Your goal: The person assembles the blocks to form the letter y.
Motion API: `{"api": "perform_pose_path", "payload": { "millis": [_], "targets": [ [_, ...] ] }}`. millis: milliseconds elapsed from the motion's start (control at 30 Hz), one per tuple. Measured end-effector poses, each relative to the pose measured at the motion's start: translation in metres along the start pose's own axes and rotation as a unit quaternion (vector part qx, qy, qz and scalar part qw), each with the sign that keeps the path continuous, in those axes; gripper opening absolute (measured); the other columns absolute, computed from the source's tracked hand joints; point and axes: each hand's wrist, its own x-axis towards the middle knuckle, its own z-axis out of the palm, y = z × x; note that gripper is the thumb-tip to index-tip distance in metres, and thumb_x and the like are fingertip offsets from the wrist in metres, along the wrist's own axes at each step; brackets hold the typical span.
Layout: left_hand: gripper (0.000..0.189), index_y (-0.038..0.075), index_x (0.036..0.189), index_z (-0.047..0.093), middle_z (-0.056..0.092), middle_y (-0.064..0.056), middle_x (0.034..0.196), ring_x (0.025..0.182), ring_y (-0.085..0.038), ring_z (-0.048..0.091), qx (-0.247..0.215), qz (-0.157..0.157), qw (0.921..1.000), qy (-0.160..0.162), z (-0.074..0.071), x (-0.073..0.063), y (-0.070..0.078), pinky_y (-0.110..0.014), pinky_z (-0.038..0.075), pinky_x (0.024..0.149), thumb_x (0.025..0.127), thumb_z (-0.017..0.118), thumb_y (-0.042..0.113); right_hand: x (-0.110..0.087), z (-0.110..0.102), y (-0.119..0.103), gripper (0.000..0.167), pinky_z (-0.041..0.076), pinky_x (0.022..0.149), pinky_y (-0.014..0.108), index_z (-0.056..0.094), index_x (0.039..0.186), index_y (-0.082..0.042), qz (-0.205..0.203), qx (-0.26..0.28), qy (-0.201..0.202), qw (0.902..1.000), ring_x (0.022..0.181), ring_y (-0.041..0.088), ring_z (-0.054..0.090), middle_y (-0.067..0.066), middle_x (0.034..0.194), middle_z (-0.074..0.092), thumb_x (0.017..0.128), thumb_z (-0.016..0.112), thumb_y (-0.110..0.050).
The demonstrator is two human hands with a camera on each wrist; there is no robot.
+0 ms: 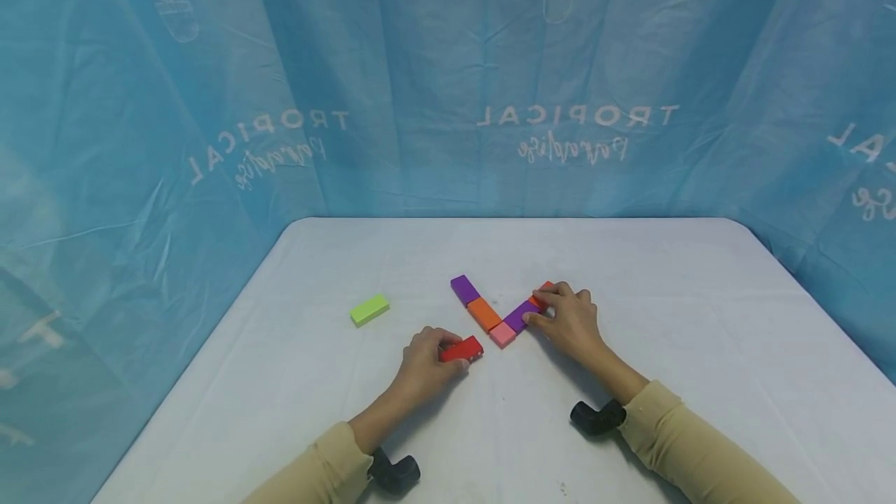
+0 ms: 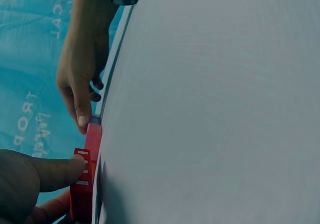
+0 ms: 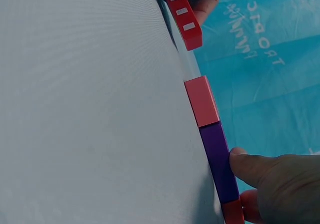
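Observation:
My left hand (image 1: pixel 428 364) pinches a red block (image 1: pixel 463 349) between thumb and fingers, just left of a V-shaped row of blocks. White marks line one side of this red block (image 3: pixel 182 13) in the right wrist view. The row's left arm has a purple block (image 1: pixel 465 290) and an orange block (image 1: pixel 484 315); a pink block (image 1: pixel 502 334) forms the corner. On the right arm, a second purple block (image 1: pixel 519 316) meets an orange-red block (image 1: pixel 546 285). My right hand (image 1: pixel 570 323) grips the orange-red block, partly covering it, with its thumb against the purple one.
A lime green block (image 1: pixel 369 309) lies apart on the left of the white table (image 1: pixel 630 255). Blue printed curtains (image 1: pixel 434 61) hang behind and beside the table. Black curved pieces (image 1: pixel 597 418) sit at both wrists, by the beige sleeves (image 1: pixel 693 442).

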Motion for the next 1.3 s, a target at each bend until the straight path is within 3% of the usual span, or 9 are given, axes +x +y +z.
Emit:
{"api": "perform_pose_path", "payload": {
  "millis": [300, 867, 1133, 1300],
  "targets": [
    [0.034, 0.008, 0.108, 0.063, 0.057, -0.005, 0.1, 0.092, -0.018, 0.048, 0.004, 0.016, 0.9998, -0.006, 0.009, 0.001, 0.009, -0.032, 0.042, 0.073, 0.077, 0.074, 0.017, 0.0, 0.0, -0.001, 0.052, 0.032, 0.079, 0.045, 0.064, 0.123, -0.01, 0.008, 0.002, -0.005, 1.0, 0.096, 0.03, 0.044, 0.011, 0.117, 0.059, 0.078, 0.075, -0.034],
    [0.035, 0.007, 0.105, 0.062, 0.056, -0.004, 0.094, 0.09, -0.016, 0.046, 0.031, 0.018, 0.9993, 0.008, 0.018, 0.003, 0.017, -0.03, 0.034, 0.071, 0.074, 0.077, 0.016, 0.0, 0.0, -0.001, 0.051, 0.033, 0.078, 0.044, 0.065, 0.121, -0.009, 0.001, 0.006, 0.003, 1.0, 0.096, 0.031, 0.045, 0.011, 0.117, 0.06, 0.077, 0.075, -0.033],
    [0.045, 0.008, 0.113, 0.06, 0.054, -0.005, 0.099, 0.093, -0.017, 0.045, 0.035, 0.017, 0.9986, -0.037, 0.009, 0.003, 0.016, -0.031, 0.036, 0.072, 0.074, 0.078, 0.023, -0.001, 0.001, -0.001, 0.051, 0.034, 0.079, 0.045, 0.064, 0.122, -0.01, 0.004, 0.001, -0.002, 1.0, 0.097, 0.031, 0.045, 0.012, 0.118, 0.059, 0.078, 0.075, -0.034],
    [0.05, 0.009, 0.12, 0.059, 0.056, -0.005, 0.105, 0.096, -0.016, 0.045, 0.027, 0.033, 0.9972, -0.061, -0.002, 0.005, 0.009, -0.03, 0.04, 0.075, 0.076, 0.077, 0.024, -0.001, 0.0, 0.0, 0.051, 0.033, 0.08, 0.045, 0.064, 0.121, -0.009, 0.002, 0.003, -0.001, 1.0, 0.097, 0.031, 0.045, 0.012, 0.117, 0.059, 0.078, 0.075, -0.033]
  ]
}}
